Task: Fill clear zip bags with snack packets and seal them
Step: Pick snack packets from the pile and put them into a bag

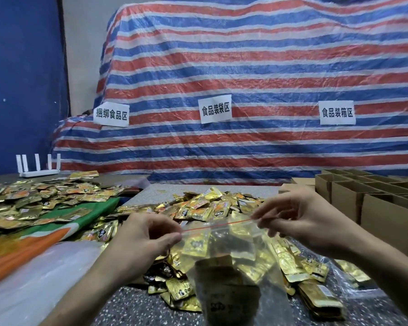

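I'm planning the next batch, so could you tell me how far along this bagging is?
Done: the clear zip bag holds gold packets. In hand: the left hand and right hand pinch its red zip strip at both ends. Left: sealing it, plus the loose packet pile.

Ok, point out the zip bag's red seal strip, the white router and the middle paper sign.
zip bag's red seal strip (217,225): head view, middle of its length.
white router (39,173): head view, flat base below the antennas.
middle paper sign (215,108): head view, centre of the sheet.
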Demonstrator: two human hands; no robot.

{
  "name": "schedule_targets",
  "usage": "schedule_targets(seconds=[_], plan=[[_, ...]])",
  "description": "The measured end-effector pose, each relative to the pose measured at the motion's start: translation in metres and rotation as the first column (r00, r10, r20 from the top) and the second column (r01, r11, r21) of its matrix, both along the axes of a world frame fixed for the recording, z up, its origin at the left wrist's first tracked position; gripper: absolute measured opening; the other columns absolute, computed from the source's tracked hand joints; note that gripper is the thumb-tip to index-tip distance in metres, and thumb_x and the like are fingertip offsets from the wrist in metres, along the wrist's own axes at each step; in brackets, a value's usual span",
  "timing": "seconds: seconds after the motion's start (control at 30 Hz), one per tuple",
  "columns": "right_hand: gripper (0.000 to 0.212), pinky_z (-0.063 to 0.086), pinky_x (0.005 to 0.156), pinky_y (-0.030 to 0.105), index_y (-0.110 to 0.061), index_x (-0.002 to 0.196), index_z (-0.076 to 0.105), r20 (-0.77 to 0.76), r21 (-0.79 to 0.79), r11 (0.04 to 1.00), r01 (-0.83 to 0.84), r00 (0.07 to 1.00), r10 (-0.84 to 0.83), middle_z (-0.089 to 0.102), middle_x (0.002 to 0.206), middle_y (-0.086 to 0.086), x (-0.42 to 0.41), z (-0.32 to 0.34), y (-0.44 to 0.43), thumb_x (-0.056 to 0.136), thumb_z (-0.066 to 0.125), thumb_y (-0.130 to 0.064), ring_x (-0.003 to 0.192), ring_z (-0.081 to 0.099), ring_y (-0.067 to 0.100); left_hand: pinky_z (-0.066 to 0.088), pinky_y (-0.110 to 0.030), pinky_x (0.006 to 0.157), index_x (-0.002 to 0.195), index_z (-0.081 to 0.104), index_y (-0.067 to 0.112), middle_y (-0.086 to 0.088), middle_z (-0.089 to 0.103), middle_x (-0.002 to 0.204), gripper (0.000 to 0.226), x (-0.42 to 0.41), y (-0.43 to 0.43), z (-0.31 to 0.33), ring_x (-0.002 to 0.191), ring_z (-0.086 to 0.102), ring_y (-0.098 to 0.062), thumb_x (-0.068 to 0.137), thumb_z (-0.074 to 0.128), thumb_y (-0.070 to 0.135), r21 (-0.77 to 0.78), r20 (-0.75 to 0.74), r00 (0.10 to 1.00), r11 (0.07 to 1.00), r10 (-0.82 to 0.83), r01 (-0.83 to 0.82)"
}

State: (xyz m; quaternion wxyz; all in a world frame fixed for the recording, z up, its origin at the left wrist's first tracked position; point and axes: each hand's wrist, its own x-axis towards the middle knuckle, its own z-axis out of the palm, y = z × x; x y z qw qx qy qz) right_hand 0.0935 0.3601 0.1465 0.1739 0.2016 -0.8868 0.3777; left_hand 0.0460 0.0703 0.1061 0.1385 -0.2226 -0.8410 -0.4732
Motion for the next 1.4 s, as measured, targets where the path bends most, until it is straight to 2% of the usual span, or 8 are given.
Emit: schedule_targets(seconds=[0.13,0.37,0.5,0.67,1.0,1.1,1.27,1.4], plan=[[0.027,0.057,0.072,0.020,-0.030,0.097,0.072,-0.022,-0.025,0.998,0.060,0.998,-0.060,0.074,0.092,-0.015,-0.003,-0.002,0.000,0.070,0.073,-0.029,0.083,0.070,0.004,0.049,-0.016,0.057,0.078,0.076,0.022,0.013,0.073,0.077,0.008,0.001,0.001,-0.001,0.062,0.063,-0.003,0.084,0.073,0.027,-0.042,-0.023,0.998,0.998,0.050,-0.051],[0.005,0.055,0.064,0.020,-0.027,0.078,0.077,0.007,-0.014,0.997,0.073,0.997,-0.073,0.074,0.084,-0.011,-0.006,0.003,0.005,0.073,0.074,-0.028,0.076,0.069,0.009,0.052,-0.027,0.059,0.074,0.077,0.019,0.001,0.073,0.072,0.010,-0.002,0.004,0.002,0.063,0.064,-0.013,0.083,0.076,0.024,0.041,-0.041,0.998,0.998,0.057,-0.055],[0.016,0.054,0.065,0.020,-0.033,0.079,0.078,0.057,-0.012,0.996,0.084,0.995,-0.083,0.073,0.084,-0.009,-0.008,0.004,0.007,0.079,0.077,-0.017,0.076,0.068,0.009,0.048,-0.014,0.054,0.075,0.078,0.017,0.006,0.073,0.070,0.008,-0.004,0.007,0.003,0.058,0.063,-0.003,0.082,0.076,0.020,0.094,-0.054,0.997,0.994,0.053,-0.048],[0.023,0.057,0.071,0.027,-0.028,0.079,0.079,0.157,-0.015,0.995,0.095,0.983,-0.091,0.073,0.087,-0.008,-0.008,0.004,0.013,0.082,0.074,-0.006,0.083,0.069,0.010,0.049,-0.016,0.054,0.074,0.078,0.018,0.004,0.073,0.069,0.008,-0.005,0.008,0.001,0.058,0.064,-0.006,0.079,0.077,0.023,0.096,-0.093,0.995,0.995,0.045,-0.036],[0.017,0.051,0.055,0.014,-0.001,0.075,0.069,0.133,-0.236,0.964,0.123,0.987,-0.093,0.072,0.066,0.002,-0.007,0.003,0.009,0.076,0.073,0.016,0.059,0.067,0.007,0.045,-0.016,0.050,0.074,0.073,0.014,0.001,0.068,0.064,0.012,-0.006,0.012,-0.001,0.055,0.057,-0.005,0.086,0.074,0.013,0.080,-0.130,0.991,0.997,0.019,-0.008],[0.019,0.054,0.062,0.019,-0.009,0.086,0.071,0.109,-0.144,0.980,0.141,0.986,-0.126,0.075,0.075,-0.001,-0.005,0.004,0.008,0.075,0.080,0.003,0.068,0.070,0.006,0.047,-0.018,0.052,0.076,0.073,0.016,-0.001,0.069,0.070,0.010,-0.007,0.012,-0.002,0.059,0.059,-0.007,0.086,0.073,0.012,0.088,-0.132,0.991,0.996,0.010,0.002],[0.042,0.040,0.084,0.017,-0.041,0.110,0.064,-0.025,0.243,0.965,0.097,0.995,-0.094,0.058,0.120,-0.022,-0.003,0.007,-0.014,0.071,0.072,-0.055,0.105,0.049,-0.015,0.049,-0.028,0.055,0.077,0.072,0.016,-0.002,0.070,0.075,0.011,-0.005,0.018,-0.005,0.062,0.061,-0.015,0.086,0.073,0.012,0.076,-0.150,0.989,0.997,-0.014,0.026],[0.052,0.046,0.093,0.023,-0.027,0.121,0.066,-0.034,0.402,0.915,-0.020,0.999,0.037,0.061,0.129,-0.011,-0.011,-0.001,-0.052,0.083,0.062,-0.064,0.110,0.054,-0.001,0.046,-0.018,0.054,0.076,0.071,0.015,-0.005,0.068,0.069,0.013,-0.003,0.025,-0.004,0.059,0.059,-0.007,0.087,0.072,0.008,0.079,-0.179,0.984,0.996,-0.018,0.033]])
